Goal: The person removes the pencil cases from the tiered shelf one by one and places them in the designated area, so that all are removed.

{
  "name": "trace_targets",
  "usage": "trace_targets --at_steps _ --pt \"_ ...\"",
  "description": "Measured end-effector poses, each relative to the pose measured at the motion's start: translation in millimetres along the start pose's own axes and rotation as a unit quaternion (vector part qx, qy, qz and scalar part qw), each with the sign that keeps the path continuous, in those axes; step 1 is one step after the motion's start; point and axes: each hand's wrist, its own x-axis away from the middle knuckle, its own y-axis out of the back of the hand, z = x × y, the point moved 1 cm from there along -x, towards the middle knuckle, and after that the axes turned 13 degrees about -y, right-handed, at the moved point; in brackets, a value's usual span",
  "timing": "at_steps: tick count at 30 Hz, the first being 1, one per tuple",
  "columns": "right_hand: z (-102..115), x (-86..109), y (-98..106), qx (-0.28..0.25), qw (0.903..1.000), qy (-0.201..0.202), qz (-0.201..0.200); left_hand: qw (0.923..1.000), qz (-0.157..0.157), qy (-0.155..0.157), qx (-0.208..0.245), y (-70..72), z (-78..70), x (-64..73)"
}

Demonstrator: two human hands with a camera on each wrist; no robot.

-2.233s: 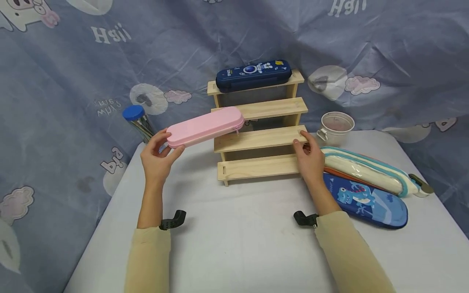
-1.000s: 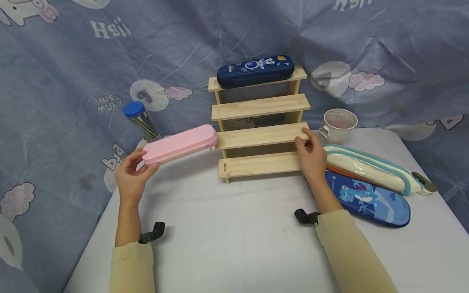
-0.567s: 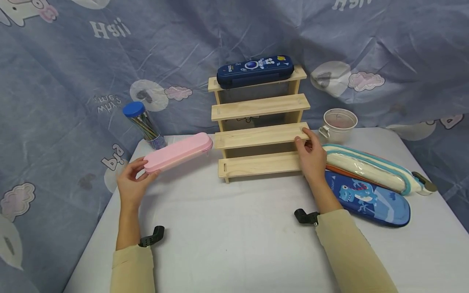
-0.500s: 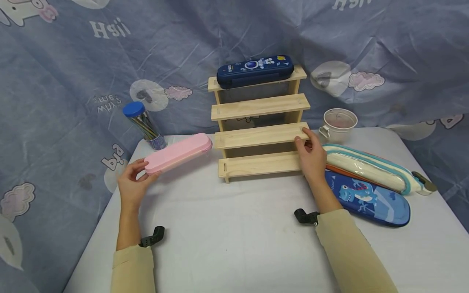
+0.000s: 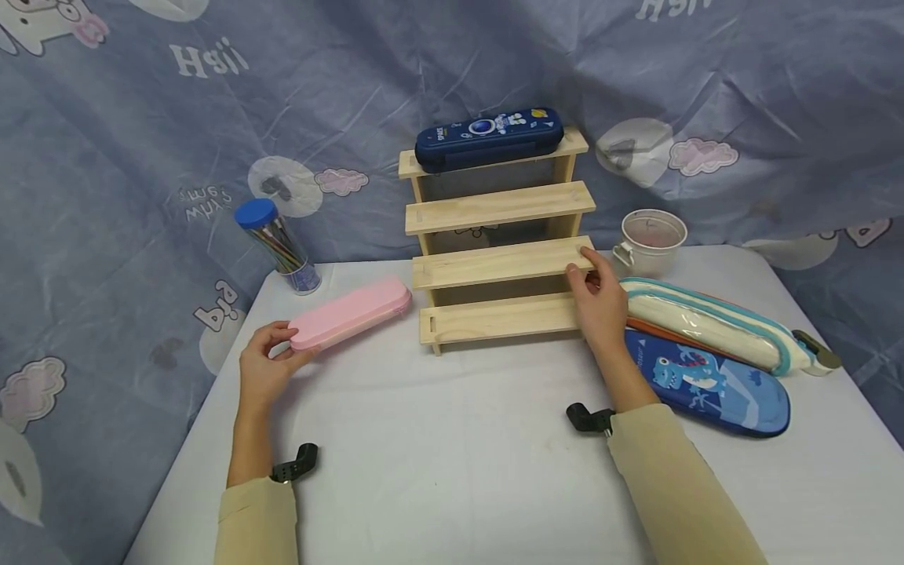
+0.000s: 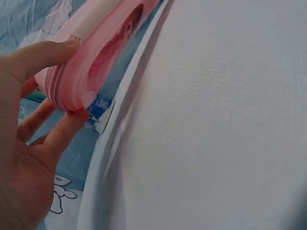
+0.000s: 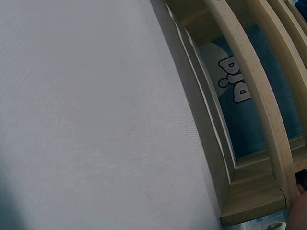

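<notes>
My left hand (image 5: 267, 365) pinches the near left end of a pink zippered pencil case (image 5: 353, 311), left of the wooden tiered shelf (image 5: 501, 263). In the left wrist view, the thumb and fingers grip the end of the pink case (image 6: 79, 76), with its zipper showing. Whether its underside touches the table cannot be told. My right hand (image 5: 600, 306) holds the right end of the shelf's second board from the bottom. Only a sliver of that hand (image 7: 297, 215) shows in the right wrist view, beside the shelf's wooden slats (image 7: 259, 91). A navy space-print pencil case (image 5: 489, 140) lies on the top board.
A blue-lidded jar (image 5: 278, 247) of thin sticks stands at the back left. Behind my right hand is a white cup (image 5: 650, 239). A cream-and-teal pouch (image 5: 706, 323) and a blue dinosaur pencil case (image 5: 709, 384) lie at the right on the white table (image 5: 438, 471).
My left hand has carried the pink case left, away from the shelf, then lowered it toward the table. The right hand keeps its place on the shelf.
</notes>
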Motion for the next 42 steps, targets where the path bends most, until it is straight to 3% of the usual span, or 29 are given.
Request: trace_targets --at_steps 6,10,18,24,35,39,42 --pt "0 -0.8 0 -0.004 1.0000 0.004 -0.001 0.9997 0.018 0.000 -0.016 -1.4 6.1 3.9" --pt "0 -1.4 0 -0.005 1.0000 0.001 -0.005 0.9981 0.030 -0.003 -0.053 -3.0 12.3 5.0" --pt "0 -3.1 1 -0.008 0.9999 0.002 -0.008 0.9834 0.091 0.021 -0.155 -6.4 13.4 2.4" --pt "-1 -2.3 2 -0.009 1.0000 0.000 -0.004 0.9786 0.117 0.020 -0.168 -5.1 12.1 0.9" --pt "1 -0.7 1 -0.011 0.9999 -0.002 0.002 0.9771 0.116 0.059 -0.168 0.6 10.6 3.7" --pt "0 -0.9 1 -0.012 0.9999 -0.003 0.001 0.9797 0.092 0.068 -0.164 1.5 6.5 2.8" --pt "-2 -1.6 0 -0.012 0.9999 -0.001 0.001 0.9839 0.054 0.061 -0.159 2.0 3.2 2.0"
